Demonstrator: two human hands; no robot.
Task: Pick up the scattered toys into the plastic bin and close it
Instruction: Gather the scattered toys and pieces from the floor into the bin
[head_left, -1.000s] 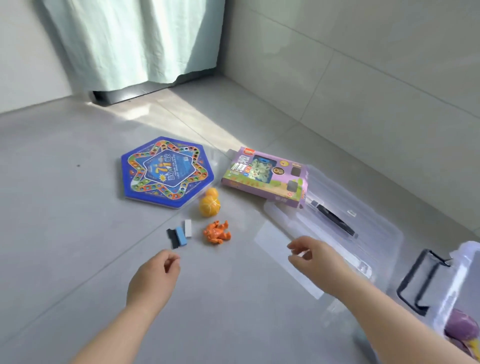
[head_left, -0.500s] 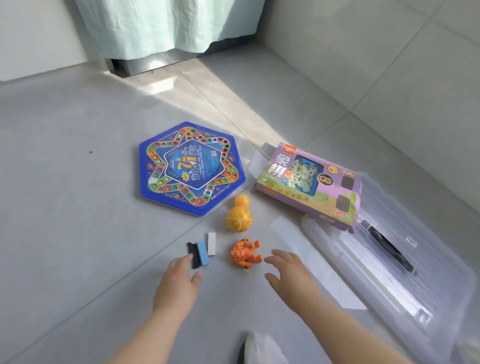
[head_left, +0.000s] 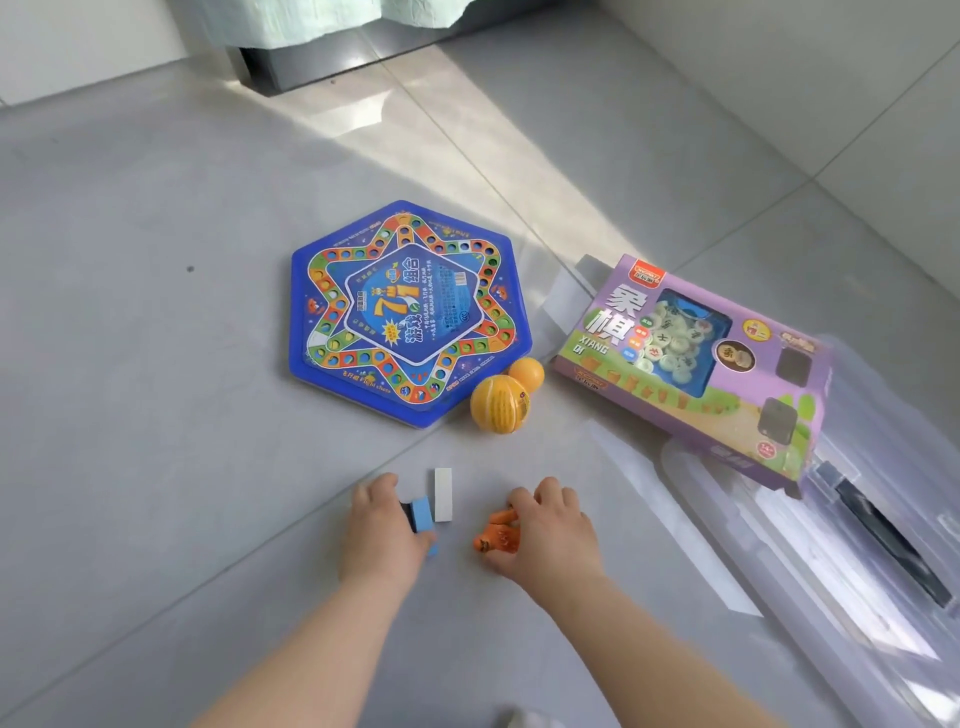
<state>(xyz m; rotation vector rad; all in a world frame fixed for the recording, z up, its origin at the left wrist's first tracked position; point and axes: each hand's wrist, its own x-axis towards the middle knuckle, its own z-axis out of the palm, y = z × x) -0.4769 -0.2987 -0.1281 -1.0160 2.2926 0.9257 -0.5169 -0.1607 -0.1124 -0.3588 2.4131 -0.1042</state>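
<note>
While both hands work on the near side of the hexagonal game board (head_left: 410, 312), the left hand (head_left: 382, 530) curls round the blue block (head_left: 422, 513), and the white block (head_left: 443, 493) lies untouched just beside it. Further right, the right hand (head_left: 545, 527) closes over the orange figure (head_left: 496, 538). These pieces are small, so each grip likely needs to be firm before lifting. At the board's right edge sits the yellow ball (head_left: 500, 402), then the purple chess box (head_left: 691, 364) and clear lid (head_left: 831, 571); the bin itself is out of view.
</note>
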